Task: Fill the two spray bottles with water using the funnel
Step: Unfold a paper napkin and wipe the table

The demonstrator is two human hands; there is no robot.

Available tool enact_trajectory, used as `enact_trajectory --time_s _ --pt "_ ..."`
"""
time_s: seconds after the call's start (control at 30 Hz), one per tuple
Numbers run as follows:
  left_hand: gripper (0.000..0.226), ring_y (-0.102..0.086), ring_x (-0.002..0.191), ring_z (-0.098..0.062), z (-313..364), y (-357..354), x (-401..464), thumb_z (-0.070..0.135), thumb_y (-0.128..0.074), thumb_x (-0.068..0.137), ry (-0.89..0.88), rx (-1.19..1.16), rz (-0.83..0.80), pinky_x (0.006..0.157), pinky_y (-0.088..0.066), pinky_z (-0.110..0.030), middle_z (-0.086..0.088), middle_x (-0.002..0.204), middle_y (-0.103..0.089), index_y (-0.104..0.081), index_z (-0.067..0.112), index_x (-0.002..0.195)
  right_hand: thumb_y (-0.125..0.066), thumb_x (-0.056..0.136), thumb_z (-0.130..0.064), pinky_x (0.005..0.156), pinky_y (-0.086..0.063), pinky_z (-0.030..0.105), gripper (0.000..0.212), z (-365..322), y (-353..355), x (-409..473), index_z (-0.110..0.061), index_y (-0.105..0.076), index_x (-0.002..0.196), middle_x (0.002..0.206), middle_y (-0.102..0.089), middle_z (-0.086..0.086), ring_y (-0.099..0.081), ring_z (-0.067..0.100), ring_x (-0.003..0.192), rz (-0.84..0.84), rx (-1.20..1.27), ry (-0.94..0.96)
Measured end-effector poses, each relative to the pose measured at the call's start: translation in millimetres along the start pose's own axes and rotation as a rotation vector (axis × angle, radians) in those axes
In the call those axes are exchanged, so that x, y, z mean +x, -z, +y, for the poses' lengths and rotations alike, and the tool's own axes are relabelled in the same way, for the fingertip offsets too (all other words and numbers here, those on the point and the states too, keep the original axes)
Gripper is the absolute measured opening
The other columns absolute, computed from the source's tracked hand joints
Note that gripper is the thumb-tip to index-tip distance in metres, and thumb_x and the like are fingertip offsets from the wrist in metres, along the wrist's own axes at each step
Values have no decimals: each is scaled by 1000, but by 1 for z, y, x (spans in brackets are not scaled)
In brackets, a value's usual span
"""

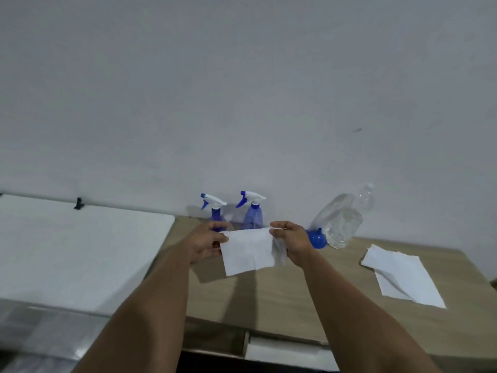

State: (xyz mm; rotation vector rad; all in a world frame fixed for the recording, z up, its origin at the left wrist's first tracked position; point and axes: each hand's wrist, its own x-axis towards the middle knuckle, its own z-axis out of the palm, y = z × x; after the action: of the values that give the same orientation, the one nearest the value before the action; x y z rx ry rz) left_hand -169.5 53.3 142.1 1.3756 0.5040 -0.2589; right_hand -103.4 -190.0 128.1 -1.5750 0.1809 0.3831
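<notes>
Two blue spray bottles stand against the wall with white and blue trigger heads on: the left spray bottle [215, 211] and the right spray bottle [252, 215]. A blue funnel [316, 238] lies on the wooden table [309, 292] beside a clear plastic water bottle [343, 222]. In front of the spray bottles I hold a white paper tissue [248, 251] above the table. My left hand [207, 243] pinches its left top corner, and my right hand [291, 240] pinches its right top corner.
A second white tissue [402, 275] lies flat on the table at the right. A white board [75, 251] adjoins the table on the left, with a small black clip [78, 203] at its far edge. A grey wall rises right behind the bottles.
</notes>
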Motion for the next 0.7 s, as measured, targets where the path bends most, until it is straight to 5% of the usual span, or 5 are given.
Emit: enact_trajectory --time_s 0.2,0.4,0.47,0.57,0.7 --pt "22 -73 95 -21 -2 44 1 3 -66 93 -45 104 26 75 -61 -33 -10 113 -74 -71 11 113 -70 92 3 70 -63 37 19 0 -29 -9 -11 -78 103 101 -78 9 -73 24 86 -31 -10 -9" --pt "28 -73 92 -23 0 59 3 -7 -74 83 -144 127 72 67 -59 -25 -13 109 -74 -72 0 110 -67 94 5 90 -60 45 34 -3 -43 -17 -5 -71 126 123 -70 14 -65 34 112 -90 -109 -25" --pt "29 -69 85 -22 1 61 4 -9 -74 83 -200 196 102 64 -59 -23 -14 102 -70 -71 -4 112 -70 93 5 85 -62 40 34 -4 -47 -17 -1 -70 127 125 -70 16 -68 33 110 -80 -167 -23" --pt "30 -66 86 -25 1 65 8 -8 -74 83 -260 334 144 79 -59 -34 -12 94 -65 -70 -4 113 -73 93 4 65 -61 25 27 -3 -51 -13 7 -71 119 120 -71 18 -70 24 94 -64 -268 -17" --pt "7 -66 78 -22 0 73 14 1 -78 81 -304 484 175 83 -59 -42 -11 84 -71 -76 7 83 -75 94 -10 75 -54 33 10 -1 -52 -7 -3 -70 89 101 -69 14 -61 22 89 -72 -426 -5"
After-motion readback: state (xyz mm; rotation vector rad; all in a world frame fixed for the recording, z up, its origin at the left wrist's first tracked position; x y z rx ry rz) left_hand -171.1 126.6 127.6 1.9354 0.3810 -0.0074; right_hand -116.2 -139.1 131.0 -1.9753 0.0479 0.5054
